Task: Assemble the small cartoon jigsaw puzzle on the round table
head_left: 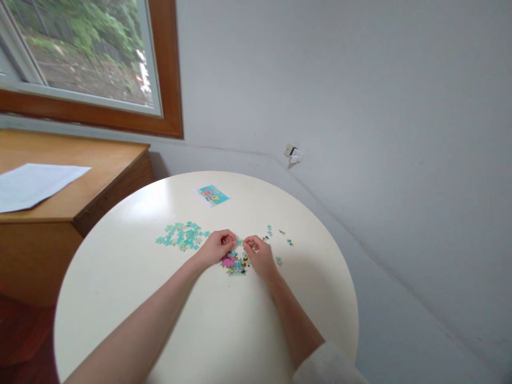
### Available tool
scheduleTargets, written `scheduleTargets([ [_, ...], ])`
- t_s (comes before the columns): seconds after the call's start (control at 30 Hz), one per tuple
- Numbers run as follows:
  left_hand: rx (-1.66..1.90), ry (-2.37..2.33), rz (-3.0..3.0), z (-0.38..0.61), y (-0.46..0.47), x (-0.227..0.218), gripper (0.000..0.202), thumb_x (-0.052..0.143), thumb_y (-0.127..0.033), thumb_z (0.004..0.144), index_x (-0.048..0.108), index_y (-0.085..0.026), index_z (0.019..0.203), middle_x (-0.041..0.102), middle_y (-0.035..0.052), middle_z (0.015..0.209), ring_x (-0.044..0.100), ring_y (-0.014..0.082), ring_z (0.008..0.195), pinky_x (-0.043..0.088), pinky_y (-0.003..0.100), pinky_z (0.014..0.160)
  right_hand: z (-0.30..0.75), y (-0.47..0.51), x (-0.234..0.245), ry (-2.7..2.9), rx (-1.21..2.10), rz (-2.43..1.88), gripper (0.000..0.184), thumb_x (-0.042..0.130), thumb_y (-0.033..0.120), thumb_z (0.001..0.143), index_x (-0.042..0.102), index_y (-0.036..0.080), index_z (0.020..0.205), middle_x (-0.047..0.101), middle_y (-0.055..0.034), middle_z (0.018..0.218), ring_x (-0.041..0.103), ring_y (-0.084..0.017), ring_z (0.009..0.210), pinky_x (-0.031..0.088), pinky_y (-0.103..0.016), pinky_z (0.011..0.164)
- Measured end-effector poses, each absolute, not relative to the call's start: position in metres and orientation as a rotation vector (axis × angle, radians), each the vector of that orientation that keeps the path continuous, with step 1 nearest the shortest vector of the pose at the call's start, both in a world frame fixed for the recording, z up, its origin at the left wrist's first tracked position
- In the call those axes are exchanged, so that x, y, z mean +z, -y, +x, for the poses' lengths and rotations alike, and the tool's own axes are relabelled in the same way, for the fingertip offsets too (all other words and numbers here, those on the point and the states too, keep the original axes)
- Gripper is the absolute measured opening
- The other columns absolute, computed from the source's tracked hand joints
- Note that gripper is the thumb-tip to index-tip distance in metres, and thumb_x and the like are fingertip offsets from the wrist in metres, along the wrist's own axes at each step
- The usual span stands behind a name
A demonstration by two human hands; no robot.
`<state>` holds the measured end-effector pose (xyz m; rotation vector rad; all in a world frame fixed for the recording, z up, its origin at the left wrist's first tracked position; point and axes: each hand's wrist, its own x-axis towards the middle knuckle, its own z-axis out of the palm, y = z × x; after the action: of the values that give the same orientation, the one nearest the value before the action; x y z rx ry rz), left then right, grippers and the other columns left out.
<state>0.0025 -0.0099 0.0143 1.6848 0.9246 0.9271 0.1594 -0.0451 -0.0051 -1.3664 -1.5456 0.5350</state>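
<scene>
On the round cream table (120, 298) both my hands meet over a partly joined jigsaw (236, 263) in pink, yellow and teal. My left hand (217, 247) is curled, its fingertips pinched on a small teal puzzle piece (239, 242). My right hand (259, 255) is curled too, its fingertips pinched at the same piece from the other side. A heap of loose teal pieces (183, 236) lies just left of my left hand. Several stray pieces (280, 234) lie to the right of my right hand.
A small picture card (212, 195) lies near the table's far edge. A wooden desk (100, 176) with a white sheet of paper (32, 184) stands at the left under a wood-framed window (168, 69). A grey wall with a socket (292, 153) is behind.
</scene>
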Motion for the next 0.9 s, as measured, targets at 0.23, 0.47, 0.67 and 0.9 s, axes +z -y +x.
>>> scheduleTargets([
  [0.23,0.927,-0.933,1.689,0.0031,0.0105,0.0153,0.01,0.056,-0.024,0.066,0.056,-0.014,0.066,0.045,-0.0056,0.05,0.039,0.0078,0.048,0.03,0.02,0.049,0.1592,0.0463,-0.0044,1.536,0.54,-1.371,0.014,0.049,0.03,0.075,0.058,0.019,0.073,0.063,-0.0023,0.067,0.059,-0.014,0.064,0.045,-0.025,0.061],
  [0.47,0.924,-0.91,1.714,0.0023,0.0104,0.0148,0.015,0.055,-0.029,0.066,0.055,-0.014,0.066,0.043,-0.0061,0.05,0.037,0.0075,0.048,0.029,0.02,0.049,0.1594,0.0455,-0.0057,1.537,0.554,-1.36,0.015,0.049,0.03,0.075,0.057,0.019,0.074,0.063,-0.002,0.066,0.058,-0.014,0.064,0.045,-0.025,0.061],
  [0.67,0.919,-0.888,1.732,0.0019,0.0105,0.0152,0.018,0.056,-0.031,0.068,0.054,-0.014,0.066,0.041,-0.0066,0.05,0.035,0.0069,0.049,0.028,0.02,0.049,0.1595,0.0444,-0.0076,1.527,0.556,-1.347,0.014,0.049,0.03,0.076,0.057,0.019,0.074,0.062,-0.0016,0.066,0.058,-0.014,0.063,0.046,-0.025,0.063],
  [0.9,0.928,-0.867,1.733,0.0019,0.0088,0.0116,0.018,0.057,-0.032,0.068,0.053,-0.013,0.067,0.041,-0.0065,0.051,0.035,0.0069,0.049,0.028,0.02,0.049,0.1596,0.044,-0.0093,1.509,0.584,-1.355,0.017,0.048,0.032,0.077,0.057,0.019,0.076,0.062,-0.0012,0.064,0.057,-0.013,0.059,0.045,-0.024,0.057],
])
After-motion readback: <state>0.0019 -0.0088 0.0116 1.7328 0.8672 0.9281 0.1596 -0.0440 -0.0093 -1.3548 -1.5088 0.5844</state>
